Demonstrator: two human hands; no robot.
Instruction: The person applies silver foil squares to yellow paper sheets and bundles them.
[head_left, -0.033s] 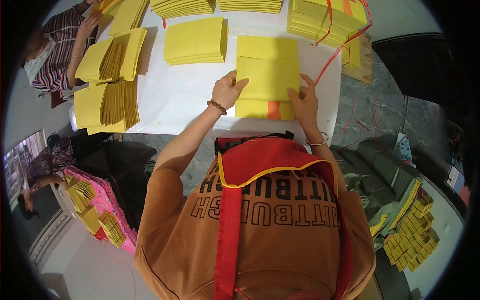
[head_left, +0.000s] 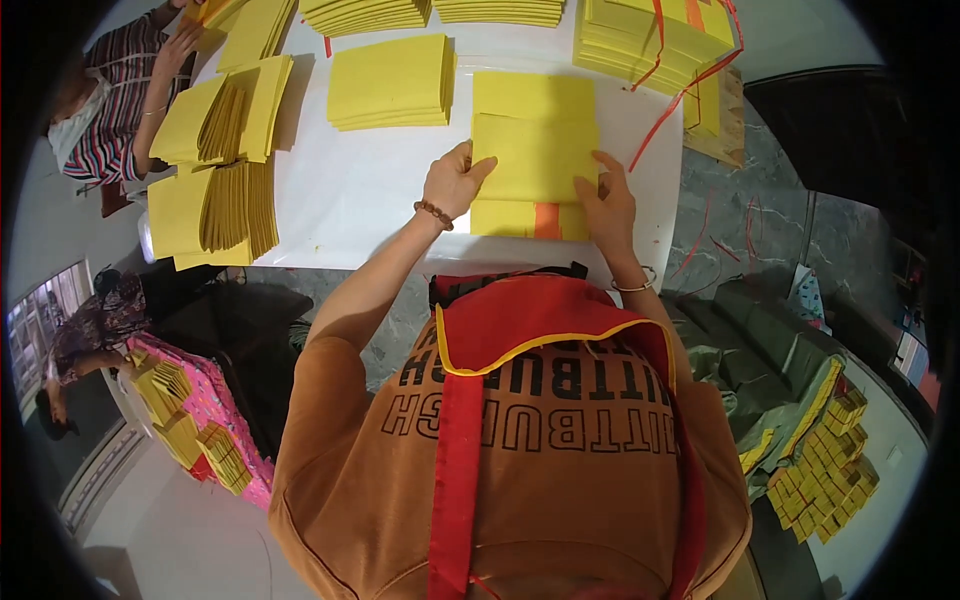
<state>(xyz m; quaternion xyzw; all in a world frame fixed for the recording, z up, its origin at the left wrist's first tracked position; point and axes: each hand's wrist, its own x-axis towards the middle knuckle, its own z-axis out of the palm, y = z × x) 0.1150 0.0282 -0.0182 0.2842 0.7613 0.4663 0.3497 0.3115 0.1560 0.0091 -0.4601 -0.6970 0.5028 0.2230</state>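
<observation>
On the white table directly before me lies a pile of yellow paper sheets (head_left: 536,150). One stack rests on another layer of yellow paper (head_left: 533,93), which sticks out beyond it at the far and near sides. An orange band (head_left: 547,221) crosses the near part of that lower layer. My left hand (head_left: 458,182) grips the left edge of the upper stack, thumb on top and fingers curled at the side. At the right edge, my right hand (head_left: 608,200) has its thumb on the top sheet and its fingers along the side.
Another yellow stack (head_left: 390,82) lies beyond my left hand. Fanned yellow bundles (head_left: 215,210) line the table's left side. A tall pile (head_left: 655,35) with red ribbon (head_left: 665,125) stands at the far right. Someone in a striped top (head_left: 120,90) works at the far left.
The fingers of my right hand have drawn in very slightly toward the stack's right edge. Everything else looks the same.
</observation>
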